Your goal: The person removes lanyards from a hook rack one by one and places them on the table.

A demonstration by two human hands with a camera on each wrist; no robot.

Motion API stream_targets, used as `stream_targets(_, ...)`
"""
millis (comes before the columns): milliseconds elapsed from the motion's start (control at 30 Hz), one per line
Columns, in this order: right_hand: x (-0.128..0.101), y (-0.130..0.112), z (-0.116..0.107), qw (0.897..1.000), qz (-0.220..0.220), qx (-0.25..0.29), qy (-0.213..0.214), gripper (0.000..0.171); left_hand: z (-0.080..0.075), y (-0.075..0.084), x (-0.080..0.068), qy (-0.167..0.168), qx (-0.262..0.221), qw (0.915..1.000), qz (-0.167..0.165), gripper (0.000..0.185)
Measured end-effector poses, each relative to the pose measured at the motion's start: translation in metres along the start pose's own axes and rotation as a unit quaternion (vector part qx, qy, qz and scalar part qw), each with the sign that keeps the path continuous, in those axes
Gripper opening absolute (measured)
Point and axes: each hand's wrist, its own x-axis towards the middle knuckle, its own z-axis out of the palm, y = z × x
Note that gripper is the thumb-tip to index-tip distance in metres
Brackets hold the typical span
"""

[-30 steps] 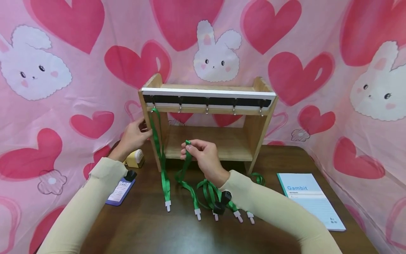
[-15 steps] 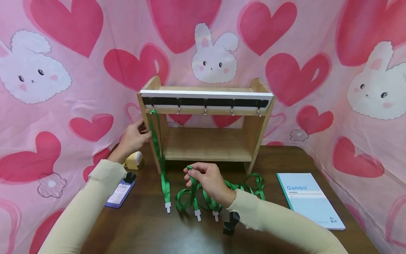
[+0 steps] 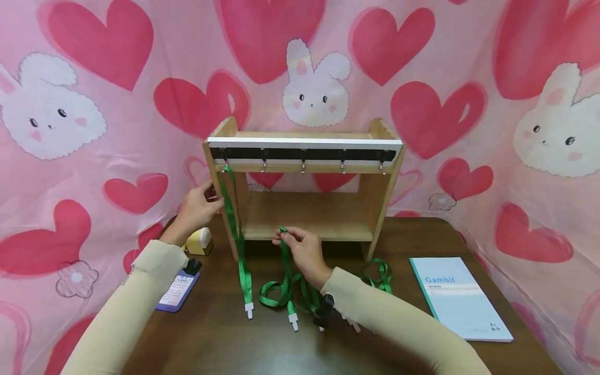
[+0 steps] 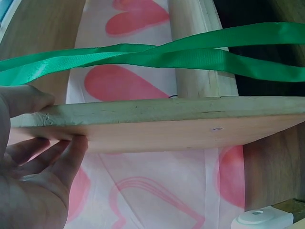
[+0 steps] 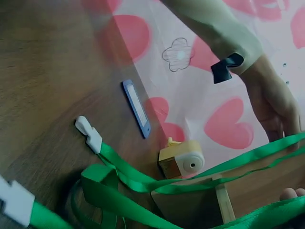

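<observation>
Right hand [image 3: 304, 255] raised slightly since earlier frame, pinching green flat-ribbon lanyard [image 3: 285, 256]; similar green ribbon lanyards [image 3: 385, 284] below and right of it could snag if tangled. Left hand [image 3: 197, 211] grips side of pale wooden shelf [image 4: 167, 136]; slack hold could let it shift.

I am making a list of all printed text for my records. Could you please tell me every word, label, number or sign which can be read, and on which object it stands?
"Gambit": on the cover of the notebook.
"CARD": on the blue-edged card.
Too small or blurred to read: the other print on both.
</observation>
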Motion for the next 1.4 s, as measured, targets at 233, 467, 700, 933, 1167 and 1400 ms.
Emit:
stream_targets(233,0.006,0.011,0.021,0.999,-0.030,-0.026,0.005,0.026,-0.001,0.002,0.002,0.006,-0.005,1.0000,0.003,0.052)
stream_targets(467,-0.006,0.033,0.032,0.995,-0.030,-0.095,-0.020,0.019,0.000,0.001,0.001,0.003,-0.010,0.9999,-0.006,0.053)
stream_targets(700,-0.013,0.050,0.032,0.995,0.001,-0.103,-0.008,0.018,-0.001,0.000,0.001,0.010,-0.007,0.9999,-0.001,0.049)
stream_targets(933,-0.021,0.062,0.030,0.990,0.034,-0.137,0.002,0.019,0.000,0.002,0.000,0.004,-0.011,0.9999,-0.004,0.051)
stream_targets(1167,-0.026,0.068,0.028,0.980,0.036,-0.197,0.005,0.019,-0.002,0.004,-0.001,0.002,-0.011,0.9999,-0.003,0.052)
stream_targets(1400,-0.031,0.075,0.027,0.971,0.035,-0.238,0.009,0.019,-0.002,0.004,-0.002,0.003,-0.009,0.9999,-0.003,0.050)
